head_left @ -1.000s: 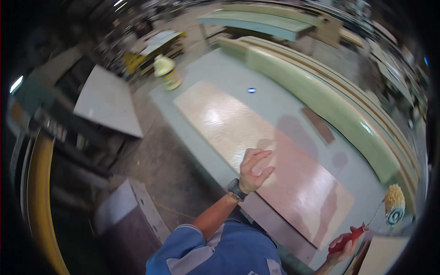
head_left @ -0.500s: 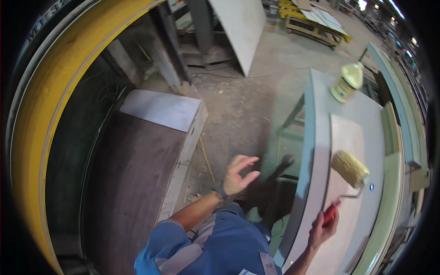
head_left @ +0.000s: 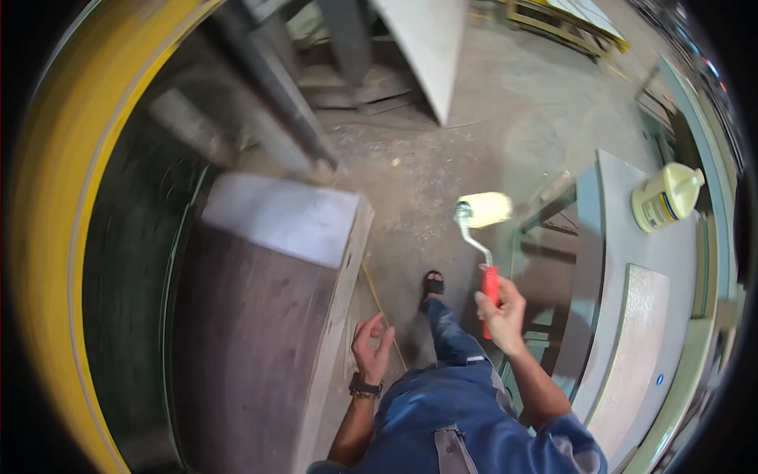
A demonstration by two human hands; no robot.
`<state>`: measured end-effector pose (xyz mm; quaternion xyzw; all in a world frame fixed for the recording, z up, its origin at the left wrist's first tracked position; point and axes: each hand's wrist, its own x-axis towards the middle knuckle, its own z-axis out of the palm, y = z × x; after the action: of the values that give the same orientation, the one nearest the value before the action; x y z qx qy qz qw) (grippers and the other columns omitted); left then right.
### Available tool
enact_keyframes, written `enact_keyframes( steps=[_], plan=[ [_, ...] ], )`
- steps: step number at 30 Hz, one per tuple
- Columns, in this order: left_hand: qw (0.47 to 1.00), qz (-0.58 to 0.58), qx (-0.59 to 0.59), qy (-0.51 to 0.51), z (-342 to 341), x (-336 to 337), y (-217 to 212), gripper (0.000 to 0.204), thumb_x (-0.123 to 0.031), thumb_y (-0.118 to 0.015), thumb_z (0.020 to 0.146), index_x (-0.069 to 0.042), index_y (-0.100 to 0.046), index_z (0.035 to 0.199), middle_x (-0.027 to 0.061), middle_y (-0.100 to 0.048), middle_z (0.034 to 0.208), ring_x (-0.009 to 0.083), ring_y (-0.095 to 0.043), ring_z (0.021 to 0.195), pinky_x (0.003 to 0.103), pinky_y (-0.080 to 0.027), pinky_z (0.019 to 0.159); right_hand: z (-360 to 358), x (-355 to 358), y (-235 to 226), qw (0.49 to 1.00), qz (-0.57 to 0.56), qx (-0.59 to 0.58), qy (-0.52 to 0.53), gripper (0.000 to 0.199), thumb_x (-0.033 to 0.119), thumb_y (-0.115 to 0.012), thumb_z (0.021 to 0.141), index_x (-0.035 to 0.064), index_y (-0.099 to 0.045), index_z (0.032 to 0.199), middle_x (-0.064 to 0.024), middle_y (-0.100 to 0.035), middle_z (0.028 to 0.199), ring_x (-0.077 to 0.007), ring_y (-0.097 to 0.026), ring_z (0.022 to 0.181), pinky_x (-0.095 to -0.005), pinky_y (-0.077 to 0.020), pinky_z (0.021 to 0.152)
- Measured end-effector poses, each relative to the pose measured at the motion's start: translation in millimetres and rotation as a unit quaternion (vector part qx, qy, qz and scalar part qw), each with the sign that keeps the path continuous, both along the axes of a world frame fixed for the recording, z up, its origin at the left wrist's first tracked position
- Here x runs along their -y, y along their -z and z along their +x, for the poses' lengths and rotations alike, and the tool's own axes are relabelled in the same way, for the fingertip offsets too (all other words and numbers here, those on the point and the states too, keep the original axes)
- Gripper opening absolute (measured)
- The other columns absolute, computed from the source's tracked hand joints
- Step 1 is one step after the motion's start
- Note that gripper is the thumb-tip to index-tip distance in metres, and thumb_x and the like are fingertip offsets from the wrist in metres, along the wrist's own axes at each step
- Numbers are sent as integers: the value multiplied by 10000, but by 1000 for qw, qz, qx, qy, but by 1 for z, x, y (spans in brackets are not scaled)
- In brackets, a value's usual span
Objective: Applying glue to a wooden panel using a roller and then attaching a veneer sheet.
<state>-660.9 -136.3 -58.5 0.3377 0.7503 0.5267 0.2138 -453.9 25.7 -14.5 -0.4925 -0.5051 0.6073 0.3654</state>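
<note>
My right hand [head_left: 503, 314] is wrapped round the red handle of a paint roller [head_left: 486, 212], held upright over the floor between the two work surfaces. Its pale yellow sleeve points away from me at the top of a bent metal rod. My left hand [head_left: 373, 349], a dark band on its wrist, hangs beside the edge of the brown panel [head_left: 253, 316] at left. Nothing shows in it, and its fingers are loosely curved with the thumb apart. A pale board [head_left: 638, 347] with a wet-looking sheen lies on the grey table [head_left: 624, 213] at right.
A yellowish jug [head_left: 666, 197] stands at the table's far end. A whitish sheet [head_left: 288, 217] covers the brown panel's far end. A yellow frame [head_left: 59, 237] curves along the left. Beyond, a white panel [head_left: 426, 51] leans, and a yellow cart [head_left: 560, 28] stands farther back.
My right hand has carried the roller leftward, off from above the pale board to over the floor. My left hand has lowered toward the brown panel. The view has shifted, with one foot now showing.
</note>
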Motion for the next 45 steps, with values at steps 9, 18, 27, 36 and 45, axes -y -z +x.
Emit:
enact_keyframes(
  steps=[9,18,27,36,45],
  plan=[
    [984,27,56,167,-92,-210,-23,334,-10,-670,800,-11,-653,1133,31,-574,866,128,-543,781,261,-455,741,-107,-160,-15,985,124,28,118,395,67,-595,901,24,-492,1280,-25,-604,961,-93,-567,837,-258,-484,710],
    [715,-96,498,482,-76,-376,-61,424,-74,-468,929,21,-428,1340,113,-509,1279,209,-523,1169,347,-444,977,-150,-237,-32,981,96,-43,164,472,300,-660,892,41,-510,1256,-138,-563,1164,-295,-499,1147,-396,-373,996],
    [689,-76,325,643,-89,-414,-41,537,-81,-652,866,25,-418,1337,103,-502,1284,190,-501,1192,326,-413,994,-155,-240,-49,959,116,121,228,444,226,-680,859,32,-517,1223,-153,-589,1131,-300,-548,1116,-393,-433,929],
    [659,-185,41,728,-101,-439,-15,454,-124,-745,802,-13,-574,1208,122,-675,992,183,-651,866,319,-522,787,-113,-156,1,923,-135,134,334,434,265,-696,821,-14,-574,1131,-230,-655,932,-341,-658,868,-423,-499,764],
    [562,-231,-38,793,-51,-440,41,464,-124,-742,805,4,-559,1212,102,-651,1005,145,-619,851,291,-513,787,-96,11,113,805,-191,265,495,415,207,-672,824,16,-579,1180,-212,-652,1016,-374,-631,946,-415,-493,830]
  ],
)
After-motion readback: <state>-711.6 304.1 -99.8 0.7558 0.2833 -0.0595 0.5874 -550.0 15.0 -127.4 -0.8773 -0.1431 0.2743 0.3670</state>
